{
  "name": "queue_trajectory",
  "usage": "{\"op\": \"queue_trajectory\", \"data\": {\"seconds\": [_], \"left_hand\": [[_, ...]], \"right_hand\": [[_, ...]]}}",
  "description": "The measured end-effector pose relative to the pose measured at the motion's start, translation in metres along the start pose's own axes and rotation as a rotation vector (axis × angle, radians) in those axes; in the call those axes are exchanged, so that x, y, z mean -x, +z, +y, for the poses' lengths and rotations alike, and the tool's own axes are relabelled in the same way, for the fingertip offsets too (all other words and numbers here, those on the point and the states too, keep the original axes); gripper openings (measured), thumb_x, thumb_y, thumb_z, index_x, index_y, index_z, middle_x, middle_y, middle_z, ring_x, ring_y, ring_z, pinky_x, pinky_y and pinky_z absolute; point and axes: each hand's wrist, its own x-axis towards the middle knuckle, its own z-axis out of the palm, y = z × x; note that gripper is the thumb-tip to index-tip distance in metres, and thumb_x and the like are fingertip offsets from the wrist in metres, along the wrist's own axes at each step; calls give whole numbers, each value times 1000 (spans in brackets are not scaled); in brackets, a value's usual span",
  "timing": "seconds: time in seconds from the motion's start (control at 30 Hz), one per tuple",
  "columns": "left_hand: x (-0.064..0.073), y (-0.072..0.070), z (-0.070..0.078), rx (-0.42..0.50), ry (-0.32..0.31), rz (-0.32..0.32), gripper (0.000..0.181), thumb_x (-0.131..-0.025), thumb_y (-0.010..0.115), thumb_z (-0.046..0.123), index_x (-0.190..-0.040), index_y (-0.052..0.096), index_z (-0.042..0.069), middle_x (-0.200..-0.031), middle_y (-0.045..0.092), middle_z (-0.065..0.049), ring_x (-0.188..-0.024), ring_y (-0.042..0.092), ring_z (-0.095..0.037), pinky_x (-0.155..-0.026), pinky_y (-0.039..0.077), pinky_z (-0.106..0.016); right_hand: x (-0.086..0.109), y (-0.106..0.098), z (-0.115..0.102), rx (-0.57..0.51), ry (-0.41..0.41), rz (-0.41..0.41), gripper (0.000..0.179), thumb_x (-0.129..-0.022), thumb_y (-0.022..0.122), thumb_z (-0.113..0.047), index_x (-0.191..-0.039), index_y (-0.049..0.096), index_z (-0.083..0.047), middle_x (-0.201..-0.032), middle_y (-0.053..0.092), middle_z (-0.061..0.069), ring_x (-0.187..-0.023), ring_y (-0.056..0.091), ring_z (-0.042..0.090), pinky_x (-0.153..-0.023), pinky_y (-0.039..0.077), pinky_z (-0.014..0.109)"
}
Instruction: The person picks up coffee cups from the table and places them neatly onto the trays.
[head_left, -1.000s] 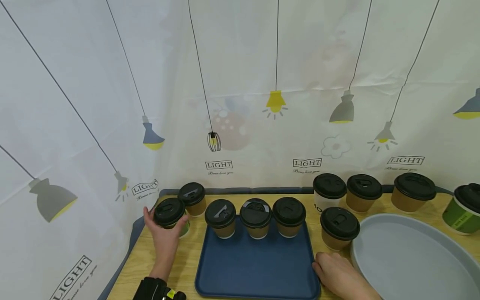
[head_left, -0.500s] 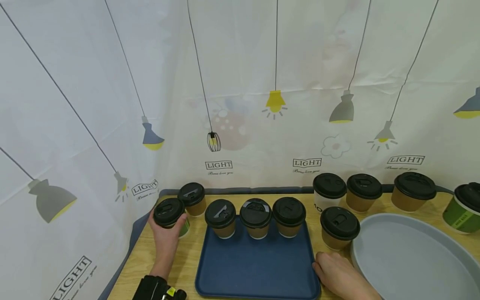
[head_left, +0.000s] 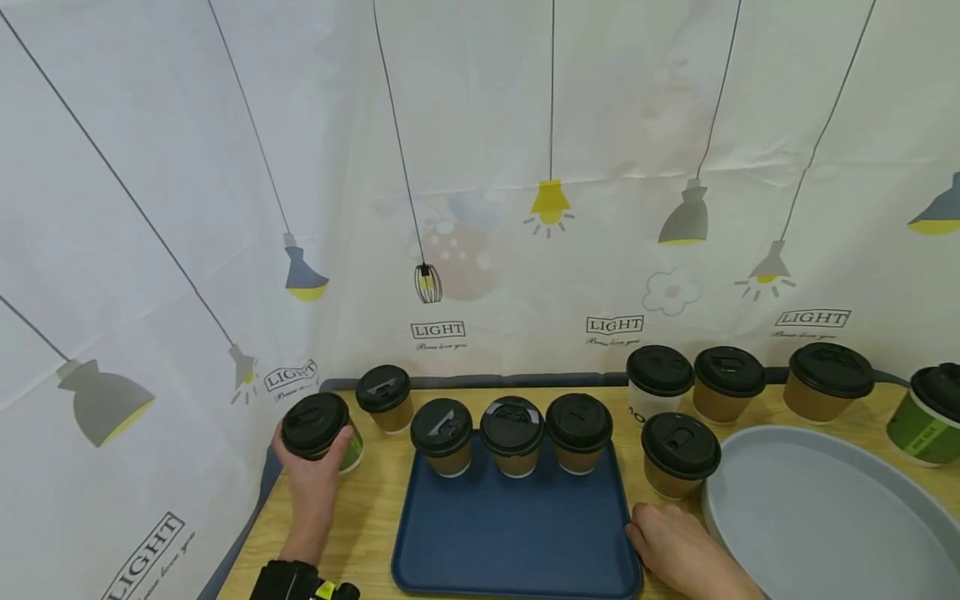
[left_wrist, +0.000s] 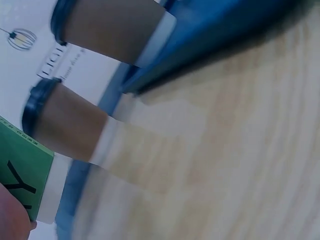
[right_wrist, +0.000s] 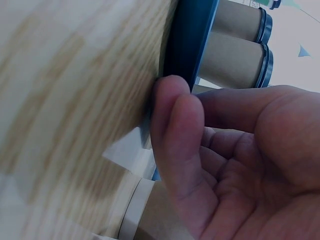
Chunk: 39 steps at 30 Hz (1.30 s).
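Left hand: fingers curled round a green paper cup.
Green paper cup: black-lidded, left of the blue serving tray.
Right hand: pinching the blue serving tray's right rim.
Brown paper cups: three, along its far edge.

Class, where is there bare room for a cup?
Free: blue tray, in front of its three cups; visible part of the grey tray; the wood between the left hand and blue tray. Crowded: back right, where other cups cluster.
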Motion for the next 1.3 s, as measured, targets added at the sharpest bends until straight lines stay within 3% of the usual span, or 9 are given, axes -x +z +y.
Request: {"op": "queue_trajectory", "data": {"seconds": [0.37,0.53,0.63,0.77,0.9,1.07,1.3], "left_hand": [[2,-4,37,80,106,7,91,-88,80,7,-159,25,21,-147,43,0,-132,44,-16,-108,33,-31],[11,5,60,236,248,-41,89,-85,76,-7,-157,28,16,-147,48,-4,-131,49,-18,-106,40,-22],[19,13,76,376,345,-112,87,-83,71,-15,-155,29,10,-146,49,-9,-130,52,-21,-104,44,-21],[31,25,94,473,391,-203,88,-81,70,-16,-155,29,8,-148,49,-11,-131,54,-22,-105,46,-25],[45,39,104,483,390,-303,90,-82,75,-11,-157,28,10,-149,48,-11,-131,56,-21,-104,49,-27],[68,59,111,556,388,-499,91,-86,79,0,-159,25,9,-151,47,-12,-132,56,-23,-104,51,-32],[108,91,115,608,305,-760,94,-88,82,7,-159,21,6,-152,44,-16,-136,54,-28,-105,51,-39]], "right_hand": [[-6,4,8,19,-24,-4,23,-100,63,-9,-77,61,-12,-67,50,2,-59,51,19,-56,42,37],[-5,4,6,7,-19,8,23,-100,64,-9,-77,61,-12,-67,50,3,-59,51,20,-57,42,39],[-3,2,3,6,-8,11,23,-100,64,-9,-77,61,-12,-67,50,3,-60,51,20,-57,42,39],[0,0,0,15,-6,6,22,-100,63,-9,-78,61,-11,-68,50,3,-60,51,20,-58,43,39],[1,-1,0,30,-3,7,22,-100,63,-10,-79,61,-11,-68,51,3,-60,52,20,-58,44,39],[-2,3,3,31,-12,21,21,-100,65,-10,-79,62,-12,-67,51,2,-61,53,20,-58,45,40],[-10,8,14,54,-42,-2,24,-100,64,-11,-77,61,-13,-65,49,2,-57,51,18,-55,42,36]]}}
